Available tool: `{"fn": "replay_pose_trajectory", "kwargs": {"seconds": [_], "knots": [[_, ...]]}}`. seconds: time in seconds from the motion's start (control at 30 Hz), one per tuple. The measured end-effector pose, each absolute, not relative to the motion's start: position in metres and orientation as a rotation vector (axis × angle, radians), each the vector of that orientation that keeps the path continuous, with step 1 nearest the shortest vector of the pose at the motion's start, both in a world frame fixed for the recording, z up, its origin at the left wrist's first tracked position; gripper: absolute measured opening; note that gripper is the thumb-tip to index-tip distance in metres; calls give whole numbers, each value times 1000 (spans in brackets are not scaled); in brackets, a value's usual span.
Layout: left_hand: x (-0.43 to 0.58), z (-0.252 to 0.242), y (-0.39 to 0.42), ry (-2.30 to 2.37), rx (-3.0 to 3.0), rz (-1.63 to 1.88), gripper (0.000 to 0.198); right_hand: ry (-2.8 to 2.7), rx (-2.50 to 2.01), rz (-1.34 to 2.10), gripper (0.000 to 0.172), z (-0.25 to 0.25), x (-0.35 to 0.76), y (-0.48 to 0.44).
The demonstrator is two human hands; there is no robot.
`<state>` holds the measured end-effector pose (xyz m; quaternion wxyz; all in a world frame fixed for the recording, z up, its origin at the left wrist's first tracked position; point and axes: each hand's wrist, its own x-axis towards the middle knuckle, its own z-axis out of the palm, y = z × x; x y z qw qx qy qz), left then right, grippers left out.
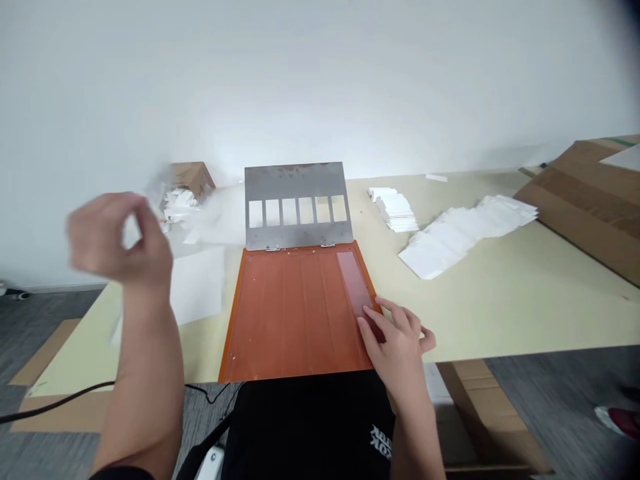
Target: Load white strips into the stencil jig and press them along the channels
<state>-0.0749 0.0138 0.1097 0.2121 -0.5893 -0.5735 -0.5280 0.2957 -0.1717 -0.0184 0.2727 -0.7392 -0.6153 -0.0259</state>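
Note:
An orange hinged board [285, 313] lies at the near edge of the table, its grey metal lid [295, 177] with a row of rectangular windows tipped up at the back. Along the board's right side sits a pale translucent strip [354, 277]. My right hand [397, 340] rests on the strip's near end and the board's right edge, fingers apart and gripping nothing. Raised at the left, away from the board, my left hand [117, 233] is blurred; thumb and fingers curl together in a pinch. What it holds, if anything, cannot be made out.
White sheets [197, 283] lie left of the board. Behind them are a small cardboard box [193, 177] and white scraps [180, 203]. On the right are a stack of white cards [396, 210], fanned white packets [465, 233] and a large carton [590, 207]. A black cable [60, 407] hangs front left.

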Motion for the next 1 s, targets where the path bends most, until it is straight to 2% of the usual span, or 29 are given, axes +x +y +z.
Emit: {"fn": "replay_pose_trajectory", "kwargs": {"seconds": [0.07,0.43,0.53,0.67,0.87,1.0], "knots": [[-67,98,33,-1639,-1793,-1223,37,-1663,-1977,-98,28,-20,295,-172],[-54,21,82,-1811,-2505,-605,32,-1705,-1941,-174,30,-21,293,-170],[-53,14,80,-1858,-2527,-565,34,-1719,-1922,-180,30,-22,293,-171],[-53,18,74,-1950,-2426,-582,46,-1744,-1914,-223,33,-23,294,-171],[-55,15,63,-2177,-2309,-428,40,-1779,-1907,-304,39,-23,294,-173],[-48,17,60,-2226,-2326,-418,51,-1805,-1908,-337,41,-24,294,-174]]}}
